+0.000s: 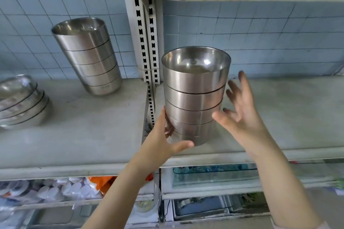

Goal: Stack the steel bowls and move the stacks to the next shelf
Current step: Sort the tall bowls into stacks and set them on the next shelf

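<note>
The left hand (163, 141) grips the bowl stack (195, 96) at its base; the right hand (242, 115), fingers spread, hovers just beside it.

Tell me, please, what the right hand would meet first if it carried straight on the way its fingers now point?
Probably the right-hand shelf and the tiled wall behind it; the right hand points past the bowl stack, though depth is unclear.

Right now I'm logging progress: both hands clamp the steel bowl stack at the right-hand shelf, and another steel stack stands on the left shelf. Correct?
Not quite. In the head view only the left hand grips the steel bowl stack; the right hand is open beside it.
</note>
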`<state>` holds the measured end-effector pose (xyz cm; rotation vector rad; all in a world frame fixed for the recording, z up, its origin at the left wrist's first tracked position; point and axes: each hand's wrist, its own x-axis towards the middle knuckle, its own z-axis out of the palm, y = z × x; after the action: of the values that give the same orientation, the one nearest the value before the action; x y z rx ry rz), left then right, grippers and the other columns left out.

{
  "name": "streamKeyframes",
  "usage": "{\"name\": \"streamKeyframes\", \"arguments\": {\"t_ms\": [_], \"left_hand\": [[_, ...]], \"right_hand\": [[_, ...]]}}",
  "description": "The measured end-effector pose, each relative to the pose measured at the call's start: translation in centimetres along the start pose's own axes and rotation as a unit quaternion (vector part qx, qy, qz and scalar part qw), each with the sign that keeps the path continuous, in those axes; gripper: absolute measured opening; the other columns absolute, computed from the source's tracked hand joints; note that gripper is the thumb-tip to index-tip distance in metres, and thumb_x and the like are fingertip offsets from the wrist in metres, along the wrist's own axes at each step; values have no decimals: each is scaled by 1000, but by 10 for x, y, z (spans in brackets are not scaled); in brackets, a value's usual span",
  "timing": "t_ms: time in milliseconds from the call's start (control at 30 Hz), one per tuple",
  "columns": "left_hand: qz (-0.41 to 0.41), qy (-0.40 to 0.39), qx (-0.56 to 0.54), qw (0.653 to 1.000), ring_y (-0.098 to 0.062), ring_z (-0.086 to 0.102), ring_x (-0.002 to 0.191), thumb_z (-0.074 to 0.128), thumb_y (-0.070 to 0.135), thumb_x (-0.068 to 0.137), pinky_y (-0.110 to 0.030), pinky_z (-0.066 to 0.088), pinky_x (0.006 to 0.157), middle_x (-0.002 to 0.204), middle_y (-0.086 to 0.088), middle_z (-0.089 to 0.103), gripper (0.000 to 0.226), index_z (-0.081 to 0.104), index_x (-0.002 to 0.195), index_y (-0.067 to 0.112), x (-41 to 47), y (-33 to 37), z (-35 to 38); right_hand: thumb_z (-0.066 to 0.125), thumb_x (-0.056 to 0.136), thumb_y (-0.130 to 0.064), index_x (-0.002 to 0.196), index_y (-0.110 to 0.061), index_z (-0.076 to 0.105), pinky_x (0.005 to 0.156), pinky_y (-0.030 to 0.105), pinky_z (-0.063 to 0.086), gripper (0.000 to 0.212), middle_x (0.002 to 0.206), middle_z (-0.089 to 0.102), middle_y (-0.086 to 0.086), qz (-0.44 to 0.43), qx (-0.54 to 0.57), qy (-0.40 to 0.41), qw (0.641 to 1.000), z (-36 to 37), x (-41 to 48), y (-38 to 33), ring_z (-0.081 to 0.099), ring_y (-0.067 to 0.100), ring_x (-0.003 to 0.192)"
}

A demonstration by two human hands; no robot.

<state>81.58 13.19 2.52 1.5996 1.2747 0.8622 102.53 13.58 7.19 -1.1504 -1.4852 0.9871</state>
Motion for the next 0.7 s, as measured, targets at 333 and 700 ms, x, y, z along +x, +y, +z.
{"name": "streamKeyframes", "arguments": {"t_ms": [333,700], "left_hand": [[26,58,-7,998,27,43,108,81,22,74,4,32,87,125,32,49,99,13,134,60,23,-14,13],[42,46,6,998,23,50,100,79,16,77,1,38,84,119,26,52,86,26,144,28,99,-16,4]], "right_hand": [[90,59,-41,152,-44,2,112,27,40,128,154,32,-25,-92,-60,13,994,11,38,0,42,0,137],[87,70,-41,154,-36,14,113,50,38,111,162,23,-8,-170,-135,52,975,0,111,24,34,15,145]]}}
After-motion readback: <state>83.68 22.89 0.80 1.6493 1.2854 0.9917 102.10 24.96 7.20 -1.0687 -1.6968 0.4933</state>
